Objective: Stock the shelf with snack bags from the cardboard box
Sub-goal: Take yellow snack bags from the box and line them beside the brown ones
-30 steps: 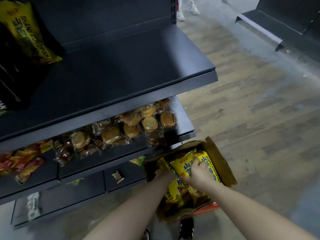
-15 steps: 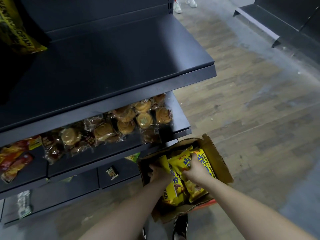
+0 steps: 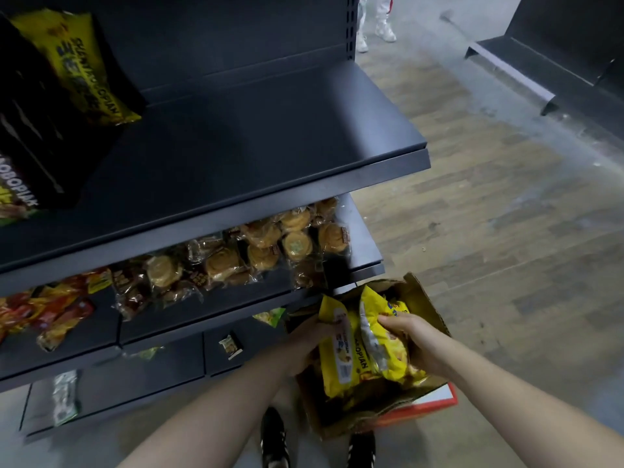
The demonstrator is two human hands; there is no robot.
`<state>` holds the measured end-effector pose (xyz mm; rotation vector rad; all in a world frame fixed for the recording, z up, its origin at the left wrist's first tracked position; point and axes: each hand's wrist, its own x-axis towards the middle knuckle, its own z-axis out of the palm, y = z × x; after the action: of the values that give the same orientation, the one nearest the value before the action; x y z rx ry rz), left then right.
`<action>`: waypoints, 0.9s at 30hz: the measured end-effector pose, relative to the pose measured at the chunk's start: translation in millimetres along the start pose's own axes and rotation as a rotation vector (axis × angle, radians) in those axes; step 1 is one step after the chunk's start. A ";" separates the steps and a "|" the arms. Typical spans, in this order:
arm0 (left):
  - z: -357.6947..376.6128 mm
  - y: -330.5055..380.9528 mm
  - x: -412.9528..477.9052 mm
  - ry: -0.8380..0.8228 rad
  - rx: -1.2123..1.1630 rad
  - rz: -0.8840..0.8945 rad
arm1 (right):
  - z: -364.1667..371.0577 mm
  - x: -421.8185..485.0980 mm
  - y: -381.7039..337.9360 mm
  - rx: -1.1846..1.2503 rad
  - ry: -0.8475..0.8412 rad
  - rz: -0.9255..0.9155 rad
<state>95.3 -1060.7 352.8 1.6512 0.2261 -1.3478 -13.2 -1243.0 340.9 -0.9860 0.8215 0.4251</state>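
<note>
- The left hand (image 3: 304, 346) gripped the left snack bag (image 3: 337, 349) at its outer edge, with the fingers curled behind it. The right hand (image 3: 417, 339) gripped the right snack bag (image 3: 380, 336), with the fingers curled over its front.
- Both yellow bags stood between the two hands and touched each other. Their lower parts were inside the cardboard box (image 3: 427, 302) and their tops were above its rim.
- Just beyond the left fingers was the front edge of the middle shelf (image 3: 366, 265), near the corner of the box.
- The top shelf (image 3: 270, 130), well above the fingers, had a wide bare dark surface up to its front lip. At its far left a yellow bag (image 3: 81, 69) leaned beside a black bag (image 3: 30, 140).
- To the right of the right fingers lay open wood-pattern floor (image 3: 506, 231).
- Cookie packets (image 3: 263, 244) lay on the middle shelf, up and to the left of the left fingers.
- The box sat on the floor just in front of the person's shoes (image 3: 275, 434). A red edge (image 3: 435, 403) showed under it, below the right wrist.
- Compared with half a second before, the bags were higher and more upright. The white back label of the left bag was showing, and both hands held the same bags.
</note>
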 end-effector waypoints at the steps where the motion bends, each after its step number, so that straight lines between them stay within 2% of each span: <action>1: 0.3 1.6 -3.2 -0.007 -0.007 0.004 | 5.2 -2.0 -3.4 0.009 -0.032 -0.008; 3: 2.9 6.3 -9.0 -0.044 -0.049 -0.004 | 19.5 -4.7 -11.0 -0.037 -0.046 -0.015; 6: 3.7 15.8 -18.4 -0.111 -0.192 0.022 | 48.3 -10.7 -21.3 -0.221 0.046 -0.030; 11: -1.1 49.2 -43.4 -0.163 -0.271 0.120 | 86.7 -21.0 -29.0 -0.386 0.168 -0.178; 14: -4.9 66.7 -65.5 -0.111 -0.185 0.243 | 98.6 -27.3 -41.1 -0.356 0.177 -0.318; 17: -14.2 71.6 -75.1 -0.053 -0.141 0.300 | 102.9 -32.0 -52.7 -0.335 0.164 -0.339; 21: -19.3 77.2 -81.5 -0.151 -0.177 0.298 | 97.1 -36.7 -62.0 -0.290 0.113 -0.358; 23: -22.3 75.7 -82.6 -0.139 -0.180 0.335 | 92.4 -40.6 -64.0 -0.277 0.068 -0.350; 27: -26.8 70.7 -90.2 0.026 -0.099 0.479 | 86.4 -47.5 -70.2 -0.219 -0.004 -0.354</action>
<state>125.5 -1041.3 464.9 1.5176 -0.0855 -0.9369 38.3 -1202.2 442.5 -1.3068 0.5879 0.2131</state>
